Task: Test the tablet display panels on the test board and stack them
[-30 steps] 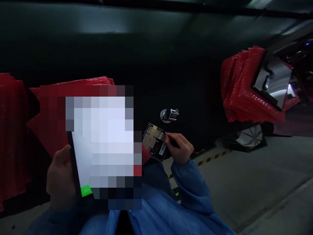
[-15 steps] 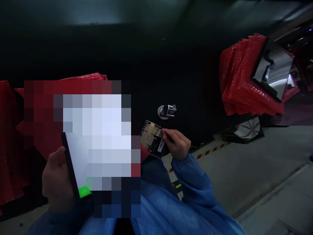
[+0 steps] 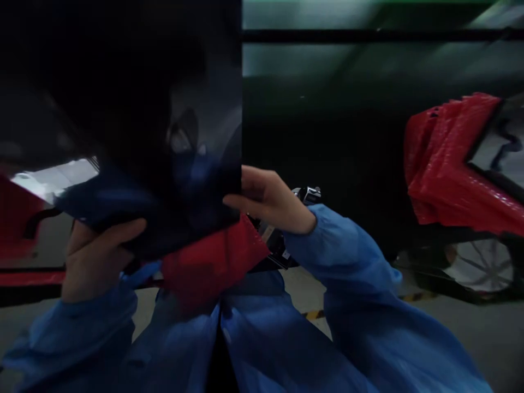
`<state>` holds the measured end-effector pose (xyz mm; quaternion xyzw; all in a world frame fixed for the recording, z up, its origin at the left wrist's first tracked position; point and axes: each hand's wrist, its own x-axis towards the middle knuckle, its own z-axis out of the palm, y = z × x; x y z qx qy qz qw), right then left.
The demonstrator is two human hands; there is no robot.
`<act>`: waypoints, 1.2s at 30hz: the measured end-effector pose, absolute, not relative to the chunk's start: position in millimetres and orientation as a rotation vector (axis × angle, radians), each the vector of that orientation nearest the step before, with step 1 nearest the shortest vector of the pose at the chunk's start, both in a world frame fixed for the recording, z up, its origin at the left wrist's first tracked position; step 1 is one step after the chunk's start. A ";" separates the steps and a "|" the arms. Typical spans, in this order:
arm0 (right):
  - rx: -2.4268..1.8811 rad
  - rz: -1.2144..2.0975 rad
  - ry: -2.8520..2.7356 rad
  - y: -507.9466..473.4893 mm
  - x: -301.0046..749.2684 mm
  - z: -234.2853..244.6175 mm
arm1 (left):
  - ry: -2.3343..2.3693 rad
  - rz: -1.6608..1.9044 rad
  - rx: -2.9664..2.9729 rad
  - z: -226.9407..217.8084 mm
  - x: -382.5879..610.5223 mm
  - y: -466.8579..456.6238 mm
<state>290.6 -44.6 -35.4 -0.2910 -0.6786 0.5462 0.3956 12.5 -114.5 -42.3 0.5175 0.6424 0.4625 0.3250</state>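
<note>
A large dark glossy screen panel [image 3: 180, 180] is tilted up close to the camera, covering the upper left of the head view and mirroring the surroundings. My left hand [image 3: 98, 259] grips its lower left edge, thumb lying across the front. At the panel's right edge is my right hand [image 3: 274, 199], thumb in front and fingers behind, closed on it. Below the panel lies a red bubble-wrap sheet [image 3: 216, 256]. A circuit board [image 3: 278, 248] shows partly behind my right wrist. A small shiny metal tally counter [image 3: 310, 195] peeks out above that wrist.
To the right, a stack of red bubble-wrap bags [image 3: 446, 158] carries another reflective panel [image 3: 505, 136]. A tray with a round, pale, spoked thing [image 3: 485, 265] sits below it. More red wrap [image 3: 20, 218] lies at the far left.
The panel has been raised and tilted in front of me, and its lit white face is now dark. My right hand has left the circuit board and taken hold of the panel's right edge.
</note>
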 end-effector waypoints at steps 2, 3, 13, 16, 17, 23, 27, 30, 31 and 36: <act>-0.645 1.243 -1.812 -20.0 280.6 -46.6 | 1.557 1.070 1.592 -30.2 7.8 -100.0; -0.599 1.153 -1.883 -9.9 276.9 -52.9 | 1.448 0.922 1.787 -26.7 5.0 -93.8; -0.587 0.143 -2.562 -15.7 287.1 -94.2 | 1.207 0.021 2.901 -67.8 -11.5 -92.2; -0.736 -0.015 -2.410 -35.9 300.8 -88.9 | 1.332 0.135 2.824 -52.8 -5.1 -91.9; -0.838 -0.011 -2.320 -40.8 303.2 -86.7 | 1.347 0.218 2.789 -44.8 1.0 -90.2; -0.791 0.789 -2.133 -43.1 304.9 -81.0 | 1.187 0.584 2.399 -20.3 63.0 -64.8; -0.609 1.169 -1.991 -41.9 309.3 -82.2 | 1.068 0.512 2.053 -33.3 86.6 -51.0; -0.620 1.256 -1.929 -45.9 310.0 -83.1 | 1.072 0.527 1.946 -39.6 91.0 -51.0; -0.645 1.250 -1.923 -47.4 309.3 -83.4 | 1.070 0.522 1.922 -40.1 91.7 -52.3; -0.708 1.172 -1.946 -52.6 304.9 -85.8 | 1.012 0.428 1.802 -39.3 94.9 -57.1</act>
